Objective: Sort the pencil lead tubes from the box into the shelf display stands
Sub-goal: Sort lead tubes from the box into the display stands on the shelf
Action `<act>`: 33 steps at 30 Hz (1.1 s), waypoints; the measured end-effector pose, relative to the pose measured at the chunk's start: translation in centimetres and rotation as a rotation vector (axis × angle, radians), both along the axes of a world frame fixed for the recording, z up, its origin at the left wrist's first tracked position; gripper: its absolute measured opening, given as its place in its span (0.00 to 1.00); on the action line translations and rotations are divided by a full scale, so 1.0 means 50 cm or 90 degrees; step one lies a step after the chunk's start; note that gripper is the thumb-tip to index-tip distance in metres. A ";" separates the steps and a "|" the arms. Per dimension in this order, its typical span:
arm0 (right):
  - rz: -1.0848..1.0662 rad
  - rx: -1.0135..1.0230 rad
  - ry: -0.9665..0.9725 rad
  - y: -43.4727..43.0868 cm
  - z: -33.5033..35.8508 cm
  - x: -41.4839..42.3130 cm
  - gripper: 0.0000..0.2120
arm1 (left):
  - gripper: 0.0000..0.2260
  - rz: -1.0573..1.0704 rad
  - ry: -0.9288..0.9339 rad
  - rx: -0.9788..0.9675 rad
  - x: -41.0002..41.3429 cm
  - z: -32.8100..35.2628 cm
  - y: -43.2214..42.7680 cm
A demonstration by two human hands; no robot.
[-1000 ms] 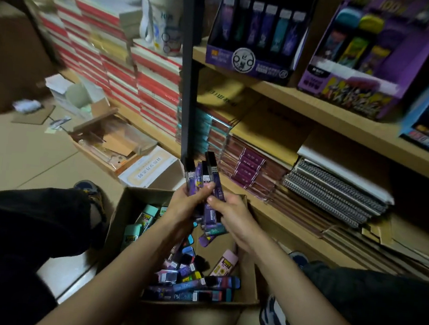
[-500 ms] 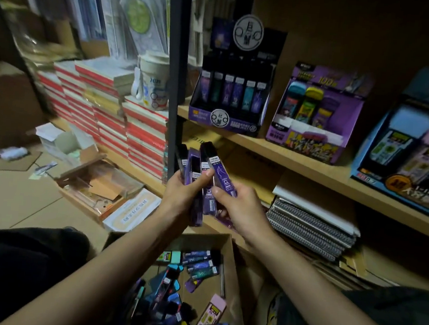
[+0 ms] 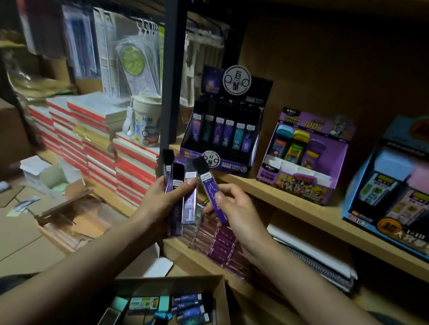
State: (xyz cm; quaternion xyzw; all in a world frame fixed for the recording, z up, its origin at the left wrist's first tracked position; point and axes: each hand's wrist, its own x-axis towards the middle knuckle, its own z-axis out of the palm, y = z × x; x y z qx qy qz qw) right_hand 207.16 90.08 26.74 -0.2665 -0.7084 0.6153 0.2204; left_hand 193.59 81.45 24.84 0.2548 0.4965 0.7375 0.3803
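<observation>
My left hand (image 3: pixel 163 199) grips a fan of three purple pencil lead tubes (image 3: pixel 188 206) with black caps, held upright. My right hand (image 3: pixel 232 210) pinches one more purple lead tube (image 3: pixel 212 190), tilted away from the fan. Both hands are just below and in front of the dark purple display stand (image 3: pixel 220 137) on the wooden shelf (image 3: pixel 295 205), which holds a row of upright tubes. The cardboard box (image 3: pixel 219 300) sits below my arms with several loose tubes (image 3: pixel 190 308) inside.
A second purple display stand (image 3: pixel 304 157) and a blue one (image 3: pixel 403 189) stand further right on the shelf. A black shelf post (image 3: pixel 171 62) rises left of the dark stand. Red-edged notebook stacks (image 3: pixel 101 142), a cup (image 3: pixel 145 122) and opened cartons (image 3: pixel 73 217) lie left.
Both hands rose with the tubes from the box up toward the shelf. My right hand has pulled one tube out of the bunch. The view tilted upward.
</observation>
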 end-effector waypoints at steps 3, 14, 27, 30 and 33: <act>0.004 -0.011 0.002 0.017 0.008 -0.024 0.06 | 0.17 -0.002 0.030 0.029 -0.013 0.022 0.007; -0.127 0.085 0.110 0.131 0.119 -0.136 0.08 | 0.18 0.068 0.046 0.029 -0.095 0.029 0.013; -0.248 0.420 0.006 0.214 0.106 -0.272 0.09 | 0.12 0.098 0.015 0.031 -0.150 0.037 -0.036; -0.235 0.395 0.019 0.216 0.098 -0.266 0.11 | 0.13 0.107 0.001 0.016 -0.159 0.031 -0.048; -0.224 0.397 -0.014 0.215 0.087 -0.265 0.10 | 0.14 0.108 -0.007 0.003 -0.165 0.027 -0.054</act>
